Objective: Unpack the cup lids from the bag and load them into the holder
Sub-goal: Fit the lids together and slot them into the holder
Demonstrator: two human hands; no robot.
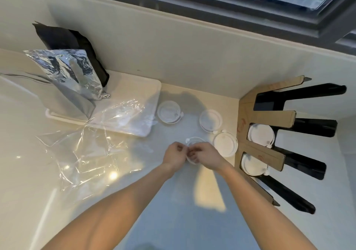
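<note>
Head view: both hands' [174,156] [205,156] grip pinches a lid [193,151], tab pointing far-left.

Both bare forearms reach in from the bottom edge and converge toward the cup lid [193,149] held at centre, the left arm slanting up from the lower left, the right from the lower right. Left hand [175,154] sits just left of that lid, knuckles up, fingers curled in and pinching its left rim; right hand [206,156] sits just right of it, wrist bent inward, fingers curled over the lid's near edge, thumb side toward the left hand. The two hands nearly touch over the lid, fingertips partly hidden and blurred.
</note>
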